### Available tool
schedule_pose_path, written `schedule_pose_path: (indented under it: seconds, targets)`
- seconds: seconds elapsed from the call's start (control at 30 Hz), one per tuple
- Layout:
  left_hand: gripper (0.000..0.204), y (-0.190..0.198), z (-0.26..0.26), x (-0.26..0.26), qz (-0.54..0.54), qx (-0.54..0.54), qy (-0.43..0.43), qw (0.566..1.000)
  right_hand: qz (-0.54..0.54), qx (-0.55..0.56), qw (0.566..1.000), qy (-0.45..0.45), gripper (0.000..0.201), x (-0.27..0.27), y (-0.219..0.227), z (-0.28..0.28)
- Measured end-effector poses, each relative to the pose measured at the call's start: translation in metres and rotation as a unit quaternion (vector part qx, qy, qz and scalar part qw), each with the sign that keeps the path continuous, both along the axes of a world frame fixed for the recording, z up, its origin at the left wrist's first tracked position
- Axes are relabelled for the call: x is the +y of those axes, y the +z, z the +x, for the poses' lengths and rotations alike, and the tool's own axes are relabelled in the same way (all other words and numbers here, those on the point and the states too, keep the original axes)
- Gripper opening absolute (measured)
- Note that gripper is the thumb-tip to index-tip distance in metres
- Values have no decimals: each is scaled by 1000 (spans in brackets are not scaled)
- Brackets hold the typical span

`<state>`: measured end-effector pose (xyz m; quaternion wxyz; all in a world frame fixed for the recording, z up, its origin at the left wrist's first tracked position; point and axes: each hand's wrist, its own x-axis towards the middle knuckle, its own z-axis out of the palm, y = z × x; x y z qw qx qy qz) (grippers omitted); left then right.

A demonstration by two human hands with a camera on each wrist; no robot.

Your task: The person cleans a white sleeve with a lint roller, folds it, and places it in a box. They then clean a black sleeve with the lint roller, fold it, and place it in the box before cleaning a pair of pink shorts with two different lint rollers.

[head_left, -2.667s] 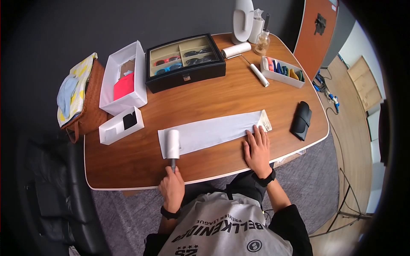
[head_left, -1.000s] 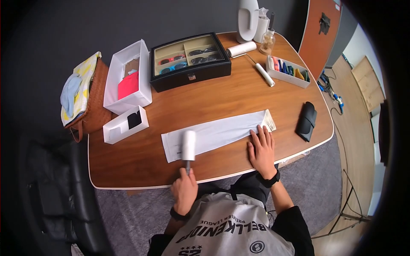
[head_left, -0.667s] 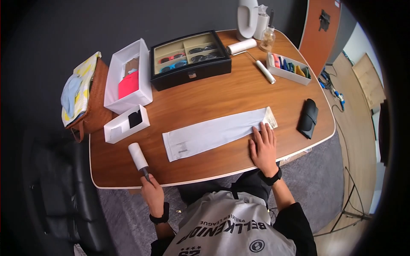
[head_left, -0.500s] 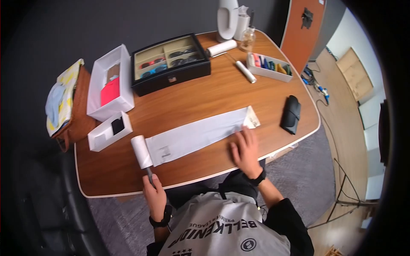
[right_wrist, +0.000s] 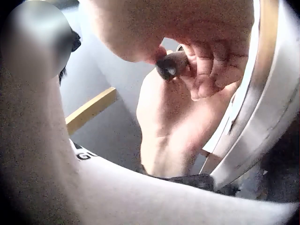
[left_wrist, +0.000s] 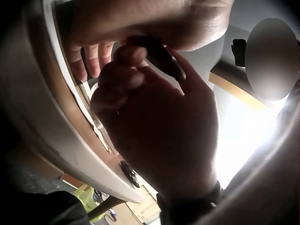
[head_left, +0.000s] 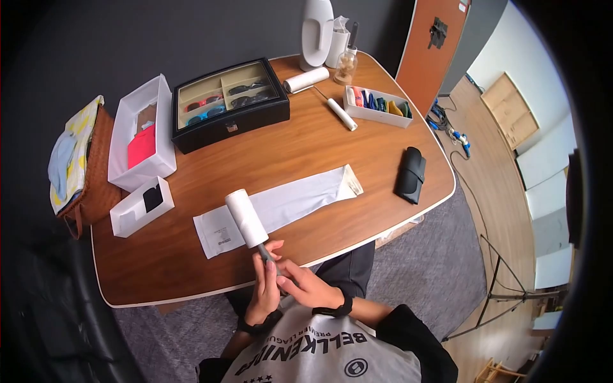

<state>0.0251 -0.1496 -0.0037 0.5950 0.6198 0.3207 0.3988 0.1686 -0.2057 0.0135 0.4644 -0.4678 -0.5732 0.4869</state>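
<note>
A lint roller with a white sticky roll and dark grey handle tilts up in front of the person, overlapping the cloth in the head view. The right hand grips the handle's lower end; its curled fingers show in the left wrist view. Alongside, the left hand touches the handle, with extended fingers reaching past it. The handle's dark end pokes out of the right hand in the right wrist view. A long pale cloth sleeve lies flat, small print at its left end.
Across the table stand a glasses case box, a white bin, a small white tray, a box of folded colourful cloths, a second roller and a black pouch. A woven basket stands far left.
The left hand has lifted the lint roller off the cloth sleeve, out to the left and back to the middle. The right hand has left the cloth and taken the handle.
</note>
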Motion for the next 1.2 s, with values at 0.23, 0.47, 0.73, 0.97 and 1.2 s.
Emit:
schedule_pose_path:
  seconds: [0.23,0.47,0.73,0.97,1.2]
  targets:
    - [36,7,-15,7,171,164,57,970,-81,60,992,-82,33,-2,-19,1]
    - [40,-5,-52,30,305,409,169,843,-80,-151,973,-156,27,-11,-20,10]
    - [49,-20,-83,23,294,479,191,805,-32,-247,961,-120,27,-7,-24,-7]
    - [58,-18,-88,19,283,516,163,792,-30,-282,951,-119,27,-7,-29,-13]
    - [60,-6,-69,31,300,496,130,805,-43,-338,932,-124,30,-10,-22,-13]
